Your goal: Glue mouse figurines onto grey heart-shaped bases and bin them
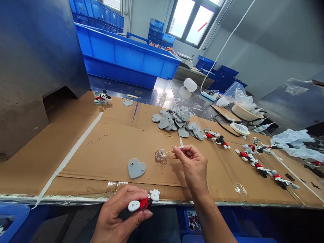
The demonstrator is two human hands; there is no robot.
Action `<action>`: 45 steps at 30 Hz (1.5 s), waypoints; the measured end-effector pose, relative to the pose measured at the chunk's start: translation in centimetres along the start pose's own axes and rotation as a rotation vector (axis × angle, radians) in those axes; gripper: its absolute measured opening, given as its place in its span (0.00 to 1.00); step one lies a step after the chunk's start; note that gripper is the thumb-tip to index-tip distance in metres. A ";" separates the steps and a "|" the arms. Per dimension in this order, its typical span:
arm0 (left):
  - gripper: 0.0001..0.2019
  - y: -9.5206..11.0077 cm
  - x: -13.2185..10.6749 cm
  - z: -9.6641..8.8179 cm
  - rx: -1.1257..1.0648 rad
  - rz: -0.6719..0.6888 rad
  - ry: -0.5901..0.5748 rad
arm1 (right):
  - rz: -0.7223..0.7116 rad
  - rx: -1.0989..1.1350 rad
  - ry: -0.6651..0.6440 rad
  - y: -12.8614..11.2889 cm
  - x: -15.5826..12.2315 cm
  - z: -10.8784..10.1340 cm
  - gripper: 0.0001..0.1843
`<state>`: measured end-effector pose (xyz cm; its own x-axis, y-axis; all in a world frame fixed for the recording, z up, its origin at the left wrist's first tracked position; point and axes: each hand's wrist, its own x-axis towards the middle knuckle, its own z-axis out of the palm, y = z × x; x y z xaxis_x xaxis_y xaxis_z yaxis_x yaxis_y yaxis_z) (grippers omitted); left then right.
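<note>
Right hand (193,165) pinches thin wooden stick (168,152), tip in small clear cup (160,155) just leftward (apparently a dipping step); left hand (121,216) clamps red-and-white rubber figure (144,203).

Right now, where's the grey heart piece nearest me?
Head view: the grey heart piece lies flat on the cardboard, left of centre, just left of the small clear cup and beyond the left hand.

On the cardboard (101,148), heart base (136,168) left of small cup (160,155), base pile (177,121) behind, figures (258,165) farther right.
</note>
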<state>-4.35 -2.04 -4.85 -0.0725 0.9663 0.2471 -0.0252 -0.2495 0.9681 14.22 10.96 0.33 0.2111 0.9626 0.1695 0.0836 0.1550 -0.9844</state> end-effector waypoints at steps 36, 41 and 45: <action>0.14 -0.6 1.4 1.5 0.108 0.182 0.035 | -0.040 -0.097 -0.271 -4.8 -6.7 -2.3 0.05; 0.16 -0.7 1.3 1.5 0.072 0.181 0.011 | -0.005 -0.158 -0.236 -5.4 -7.2 -2.0 0.05; 0.14 -0.6 1.4 1.4 0.089 0.204 0.015 | -0.056 -0.210 -0.269 -6.1 -7.6 -2.0 0.04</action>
<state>-3.03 -0.41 -5.02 -0.0824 0.8949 0.4385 0.0795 -0.4327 0.8980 14.07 2.26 5.10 -0.0615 0.9823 0.1769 0.2920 0.1872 -0.9379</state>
